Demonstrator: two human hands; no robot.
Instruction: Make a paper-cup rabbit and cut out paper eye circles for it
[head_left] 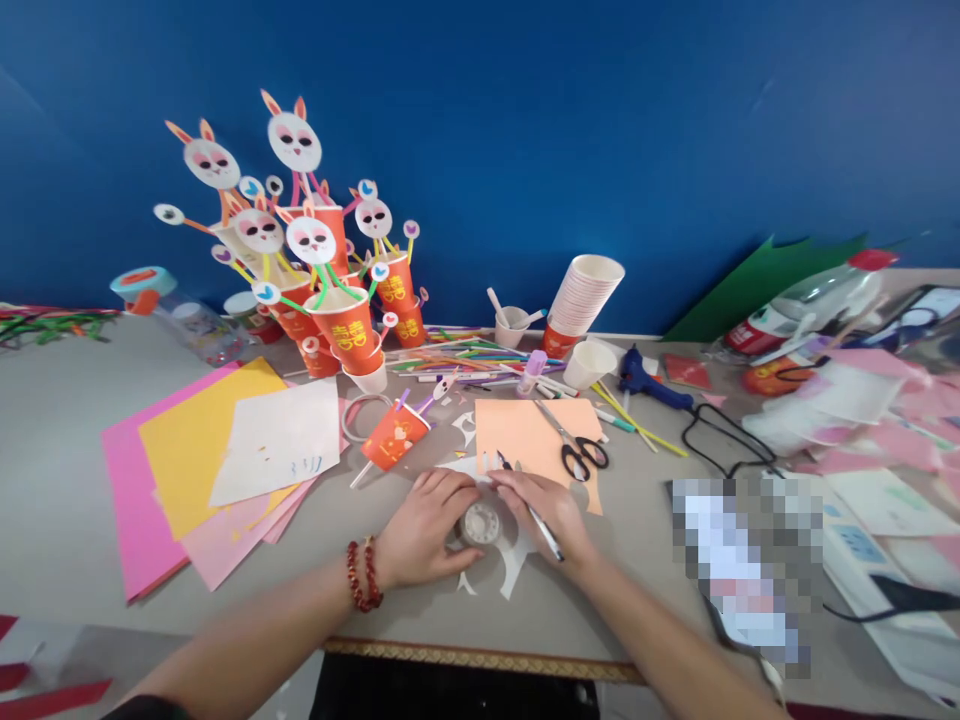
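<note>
My left hand (pixel 431 525) lies palm down on the table, fingers together over white paper and thumb stretched apart. Between that thumb and the fingers sits a small roll of tape (pixel 481 523). My right hand (pixel 551 510) grips a pen (pixel 546 532), its white shaft slanting out below the fingers. The sheet of white paper (pixel 466 466) reaches under both hands, partly hidden. Cut white scraps (pixel 515 570) lie below them. Just beyond, black-handled scissors (pixel 576 448) rest on orange paper (pixel 510 425). A red paper cup (pixel 394 437) with straws lies tilted beside my left hand.
Stacked red cups (pixel 349 335) with rabbit faces stand at the back left. Coloured sheets (pixel 161 500) lie left. Behind are loose markers and straws, a cup stack (pixel 581 300) and a blue glue gun (pixel 652 380). A blurred phone (pixel 735 570) lies right.
</note>
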